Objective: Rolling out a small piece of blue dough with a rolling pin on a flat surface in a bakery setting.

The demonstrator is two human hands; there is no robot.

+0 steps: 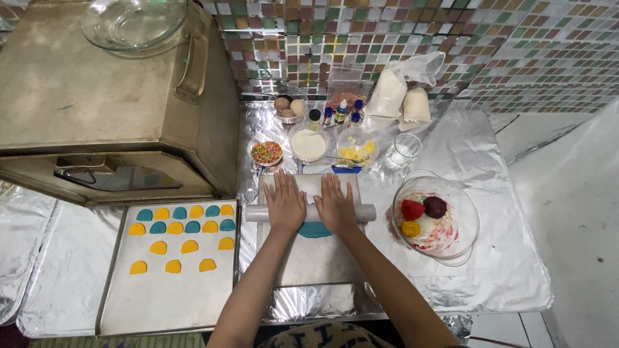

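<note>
At the far left sits a metal oven box (109, 96) with a clear glass bowl (134, 22) resting on its top. In front of it lies a baking tray (169, 303) carrying rows of half-round dough pieces (184, 227) — some teal, most yellow — laid out near its far end.

Just right of the tray, on the foil-covered surface (509, 270), is a flat metal board (316, 261). A pale rolling pin (258, 213) lies across it, and both hands press on the pin from above. The left hand (284, 205) and the right hand (337, 205) are flat and open, fingers stretched forward, palms down on the pin, side by side and almost touching; neither is curled around it. Under the pin, between the wrists, a patch of teal dough (314, 230) shows on the board.

Behind the hands stand a small dish of coloured sprinkles (266, 153), a bowl of white powder (308, 145) and a bowl with yellow chunks (356, 152). Further back are a bowl of eggs (289, 106), several small dropper bottles (340, 113) and two bags of white powder (400, 96) against the mosaic tile wall (516, 45).

To the right stands an empty drinking glass (405, 149), and nearer, a large glass bowl (465, 222) — it holds red, dark purple and yellow balls of dough (412, 209), with red smears on its inside.
</note>
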